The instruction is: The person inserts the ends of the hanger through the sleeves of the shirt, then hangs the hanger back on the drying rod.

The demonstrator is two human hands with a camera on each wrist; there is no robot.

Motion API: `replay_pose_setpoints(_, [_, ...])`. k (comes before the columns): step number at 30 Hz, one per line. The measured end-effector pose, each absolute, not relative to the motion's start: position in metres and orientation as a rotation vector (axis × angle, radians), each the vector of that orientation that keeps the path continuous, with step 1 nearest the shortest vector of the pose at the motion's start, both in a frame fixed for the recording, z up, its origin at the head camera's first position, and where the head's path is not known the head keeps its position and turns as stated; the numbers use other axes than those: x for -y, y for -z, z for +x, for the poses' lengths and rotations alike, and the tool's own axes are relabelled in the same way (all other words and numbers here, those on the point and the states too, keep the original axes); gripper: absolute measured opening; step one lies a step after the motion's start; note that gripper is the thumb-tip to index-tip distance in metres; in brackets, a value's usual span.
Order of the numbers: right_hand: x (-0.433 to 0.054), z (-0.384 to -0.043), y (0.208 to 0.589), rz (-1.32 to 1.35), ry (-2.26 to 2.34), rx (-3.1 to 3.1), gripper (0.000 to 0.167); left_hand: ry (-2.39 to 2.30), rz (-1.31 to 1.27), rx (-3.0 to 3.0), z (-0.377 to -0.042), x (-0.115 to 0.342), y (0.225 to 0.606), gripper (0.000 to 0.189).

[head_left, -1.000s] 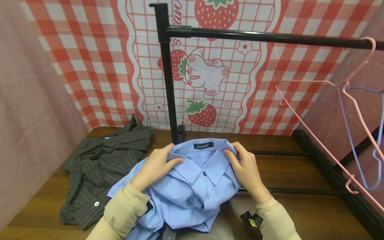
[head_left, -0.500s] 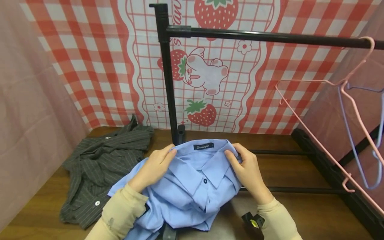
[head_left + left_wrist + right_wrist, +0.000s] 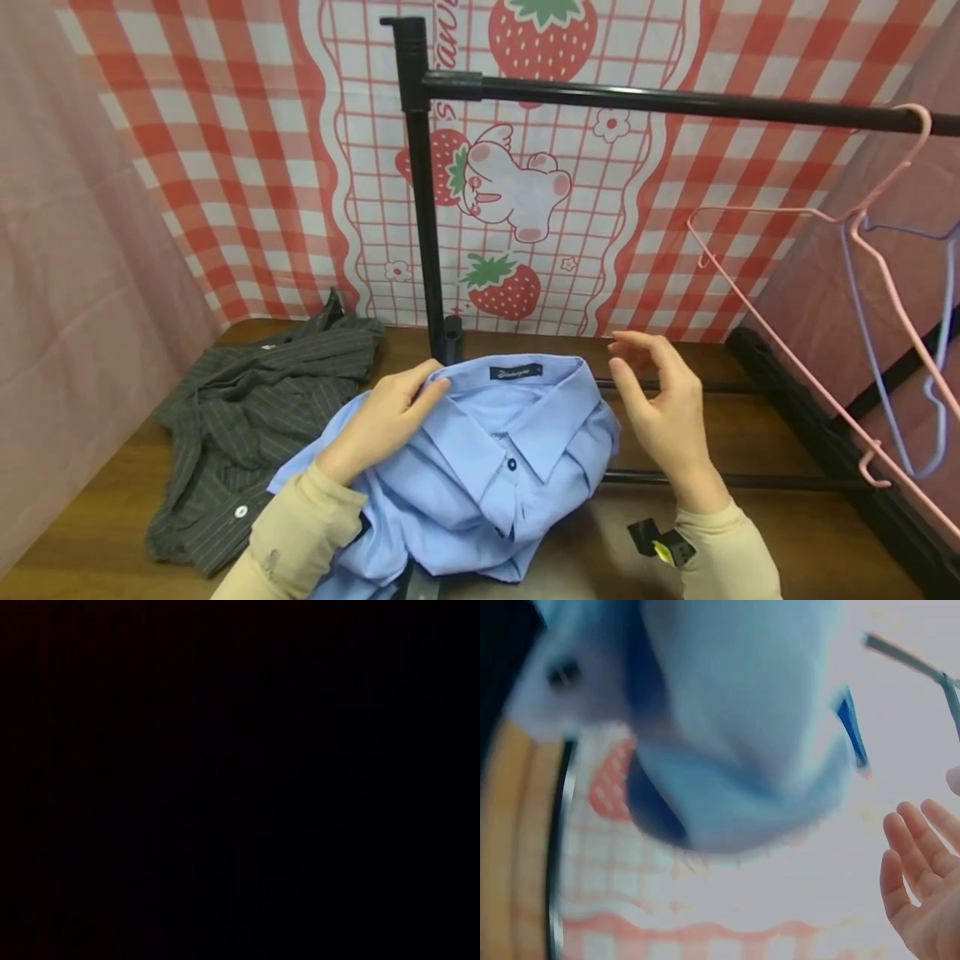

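A light blue button-up shirt (image 3: 480,467) is held up by its collar in the head view, dark label and a dark button showing. My left hand (image 3: 386,417) pinches the collar's left side between thumb and fingers. Off to the right of the collar, my right hand (image 3: 663,400) is apart from the cloth, fingers loosely bent and holding nothing. In the right wrist view the blurred shirt (image 3: 735,727) fills the upper middle, and the right hand (image 3: 930,877) shows at the right edge with its fingers spread. The left wrist view is almost black.
A dark striped garment (image 3: 262,425) lies crumpled on the wooden table (image 3: 780,533) at left. Over the table stands a black clothes rack (image 3: 645,98). From its bar hang a pink hanger (image 3: 780,321) and a purple hanger (image 3: 862,333). A checked cloth (image 3: 247,192) covers the back.
My right hand has let go of the collar's right side and moved to the right. The left hand keeps its pinch, its thumb shifted slightly. The shirt has stayed nearly in place.
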State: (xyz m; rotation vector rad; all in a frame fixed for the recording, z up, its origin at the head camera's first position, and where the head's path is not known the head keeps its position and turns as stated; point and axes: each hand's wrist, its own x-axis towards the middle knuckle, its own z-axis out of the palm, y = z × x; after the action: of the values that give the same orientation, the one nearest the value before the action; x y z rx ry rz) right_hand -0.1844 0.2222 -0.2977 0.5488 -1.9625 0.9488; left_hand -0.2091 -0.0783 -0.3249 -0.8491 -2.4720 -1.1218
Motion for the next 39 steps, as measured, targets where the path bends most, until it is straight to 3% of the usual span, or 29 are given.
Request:
replay_pose_setpoints(9, [-0.265,-0.18,0.254,0.305,-0.839,1.772,0.018,1.132,-0.851,2.484,-0.207,0.078,0.323,0.019])
replay_pose_setpoints(25, [-0.291,-0.186,0.197,0.015,-0.371,1.559,0.036,1.135,-0.848,2.479,-0.207,0.078,0.324,0.021])
replay_pose_setpoints(39, [-0.318,-0.197,0.178,-0.347,-0.281,1.799,0.04,1.139,-0.856,2.476,-0.207,0.076,0.323,0.023])
